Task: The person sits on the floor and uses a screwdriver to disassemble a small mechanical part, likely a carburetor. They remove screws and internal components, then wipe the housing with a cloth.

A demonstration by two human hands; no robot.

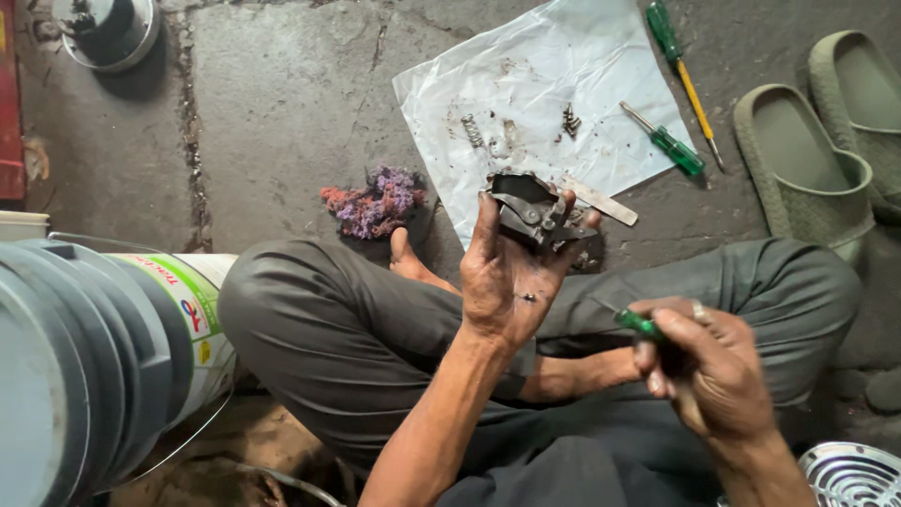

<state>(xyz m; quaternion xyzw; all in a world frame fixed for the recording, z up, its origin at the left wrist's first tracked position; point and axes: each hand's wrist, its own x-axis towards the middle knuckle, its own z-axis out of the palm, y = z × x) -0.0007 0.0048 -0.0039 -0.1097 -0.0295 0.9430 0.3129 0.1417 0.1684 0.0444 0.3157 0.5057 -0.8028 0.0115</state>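
My left hand (pixel 507 277) is raised with the palm toward me and grips a dark, greasy metal mechanism part (pixel 533 211) at its fingertips. A tiny screw (pixel 527 298) rests on that palm. My right hand (pixel 706 366) is lower and to the right, closed around a green-handled screwdriver (pixel 640 324) whose handle tip pokes out toward the left hand. Both hands hover above my crossed legs in grey trousers (pixel 328 329).
A white sheet (pixel 535 84) on the concrete floor carries a spring (pixel 472 130), small screws (pixel 570 119) and a metal strip (pixel 601 200). Two more green screwdrivers (pixel 668 143) (pixel 680 70) lie at its right edge. Green slippers (pixel 798 160) right; a colourful rag (pixel 375 202); grey pails (pixel 94 347) left.
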